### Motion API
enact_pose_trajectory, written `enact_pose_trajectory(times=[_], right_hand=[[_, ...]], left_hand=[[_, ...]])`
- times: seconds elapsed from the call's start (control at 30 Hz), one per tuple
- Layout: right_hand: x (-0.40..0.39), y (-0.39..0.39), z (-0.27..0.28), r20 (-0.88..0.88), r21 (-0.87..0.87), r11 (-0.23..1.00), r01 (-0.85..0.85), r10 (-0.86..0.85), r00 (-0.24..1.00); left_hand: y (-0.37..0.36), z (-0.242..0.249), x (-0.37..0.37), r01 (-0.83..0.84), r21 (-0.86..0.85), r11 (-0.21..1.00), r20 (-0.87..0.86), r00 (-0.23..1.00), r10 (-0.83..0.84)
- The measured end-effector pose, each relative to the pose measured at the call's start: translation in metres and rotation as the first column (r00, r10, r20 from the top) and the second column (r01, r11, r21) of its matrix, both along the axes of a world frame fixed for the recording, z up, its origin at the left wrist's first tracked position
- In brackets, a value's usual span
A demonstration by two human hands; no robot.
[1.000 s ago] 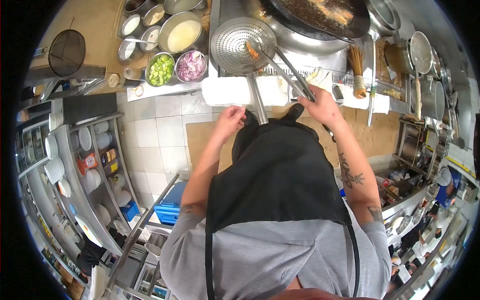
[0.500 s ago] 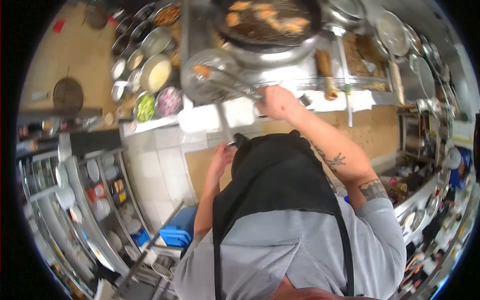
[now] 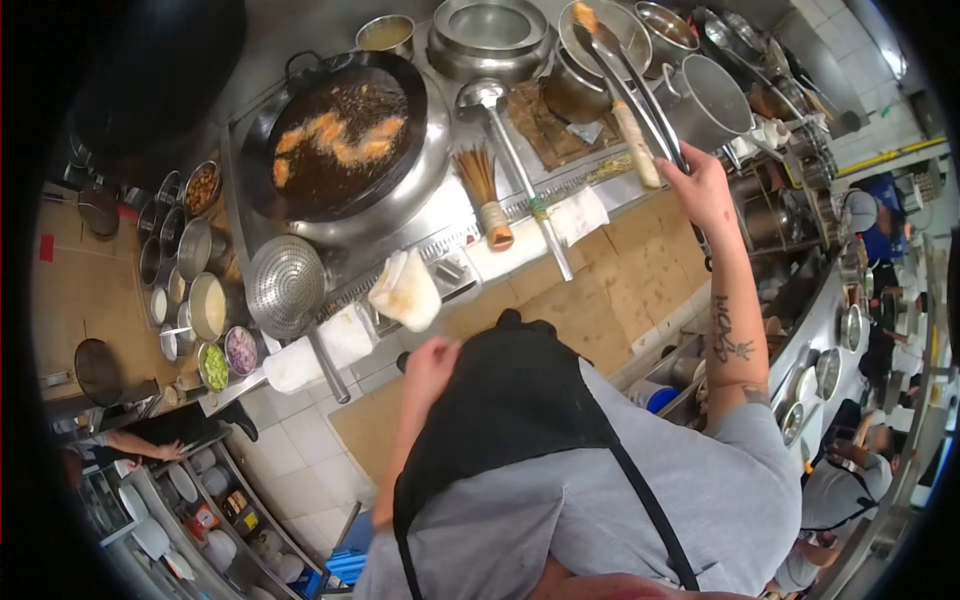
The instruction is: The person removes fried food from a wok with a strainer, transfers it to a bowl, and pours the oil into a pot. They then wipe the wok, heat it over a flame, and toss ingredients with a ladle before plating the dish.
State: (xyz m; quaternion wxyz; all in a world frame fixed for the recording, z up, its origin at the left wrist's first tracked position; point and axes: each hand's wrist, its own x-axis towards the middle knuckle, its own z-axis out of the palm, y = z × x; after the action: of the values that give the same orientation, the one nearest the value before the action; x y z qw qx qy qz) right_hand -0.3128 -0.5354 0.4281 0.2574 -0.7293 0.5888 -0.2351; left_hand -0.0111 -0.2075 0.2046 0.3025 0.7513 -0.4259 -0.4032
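Note:
My right hand (image 3: 697,183), at the right, is closed on metal tongs (image 3: 640,100). The tong tips grip an orange-brown fried piece (image 3: 586,17) over a round strainer (image 3: 628,35) with a pale handle, resting on a pot. More golden pieces (image 3: 345,145) lie in bubbling dark oil inside a black wok (image 3: 408,115) on the left burner. My left hand (image 3: 430,366) hovers at the front of my black apron, its fingers blurred and partly hidden; I see nothing held in it. A perforated skimmer (image 3: 286,287) rests on the counter, its handle sticking out over the edge.
Between the wok and the strainer lie a bamboo brush (image 3: 490,200) and a long-handled ladle (image 3: 515,165). A folded cloth (image 3: 406,290) is on the counter edge. Bowls of chopped green (image 3: 213,367) and purple (image 3: 241,350) ingredients stand left. Another person's arm (image 3: 140,444) shows at lower left.
My right hand has carried the tongs and the fried piece from above the skimmer to the strainer at the right. My left hand is now away from the skimmer handle. The view has turned.

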Motion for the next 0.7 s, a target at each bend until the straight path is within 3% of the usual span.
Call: enact_pose_trajectory(times=[0.03,0.07,0.1,0.13,0.17,0.2,0.23,0.27,0.37,0.5,0.53,0.57,0.63,0.7], right_hand=[[-0.013,-0.007,-0.001,0.004,0.05,0.998,0.048,-0.048,0.999],[-0.026,-0.016,-0.013,0.052,-0.021,1.0,0.02,-0.019,0.998],[-0.037,-0.022,-0.027,0.089,-0.025,0.997,0.068,-0.066,0.994],[-0.043,-0.029,-0.04,0.127,-0.024,0.995,0.099,-0.095,0.987],[-0.045,-0.033,-0.05,0.168,-0.015,0.992,0.128,-0.124,0.978],[-0.047,-0.035,-0.058,0.242,0.013,0.993,0.121,-0.12,0.963],[-0.05,-0.034,-0.065,0.319,0.042,0.992,0.121,-0.128,0.939],[-0.053,-0.035,-0.07,0.392,0.074,0.988,0.135,-0.153,0.907],[-0.071,-0.04,-0.068,0.389,0.217,0.958,0.186,-0.26,0.884],[-0.111,-0.071,-0.075,0.248,0.06,0.976,0.208,-0.216,0.944],[-0.122,-0.086,-0.088,0.132,-0.038,0.969,0.246,-0.239,0.962],[-0.123,-0.093,-0.086,0.096,0.026,0.971,0.237,-0.238,0.966],[-0.113,-0.106,-0.073,0.032,0.153,0.969,0.196,-0.203,0.979],[-0.101,-0.128,-0.08,-0.073,0.055,0.983,0.174,-0.17,0.983]], left_hand=[[-0.049,0.03,-0.018,0.105,-0.125,0.987,-0.131,0.984,-0.121],[-0.096,0.056,-0.042,0.07,-0.139,0.988,-0.515,0.847,-0.133],[-0.144,0.067,-0.067,0.179,-0.167,0.969,-0.428,0.872,-0.235],[-0.198,0.062,-0.091,0.323,-0.238,0.916,-0.412,0.82,-0.397],[-0.247,0.049,-0.12,0.277,-0.181,0.944,-0.701,0.637,-0.321],[-0.282,0.083,-0.137,0.26,-0.001,0.966,-0.831,0.537,-0.145],[-0.319,0.088,-0.154,0.257,0.066,0.964,-0.903,0.426,-0.052],[-0.352,0.081,-0.175,0.194,0.104,0.975,-0.918,0.395,0.019],[-0.399,0.069,-0.213,0.073,0.139,0.988,-0.943,0.314,0.11],[-0.416,0.073,-0.208,-0.034,0.053,0.998,-0.952,0.299,0.06],[-0.406,0.087,-0.189,-0.051,0.048,0.998,-0.963,0.263,0.06],[-0.394,0.102,-0.164,-0.075,0.038,0.996,-0.971,0.232,0.054],[-0.36,0.106,-0.109,-0.037,-0.032,0.999,-0.961,0.275,-0.02],[-0.31,0.122,-0.057,-0.103,-0.069,0.992,-0.875,0.484,-0.011]])
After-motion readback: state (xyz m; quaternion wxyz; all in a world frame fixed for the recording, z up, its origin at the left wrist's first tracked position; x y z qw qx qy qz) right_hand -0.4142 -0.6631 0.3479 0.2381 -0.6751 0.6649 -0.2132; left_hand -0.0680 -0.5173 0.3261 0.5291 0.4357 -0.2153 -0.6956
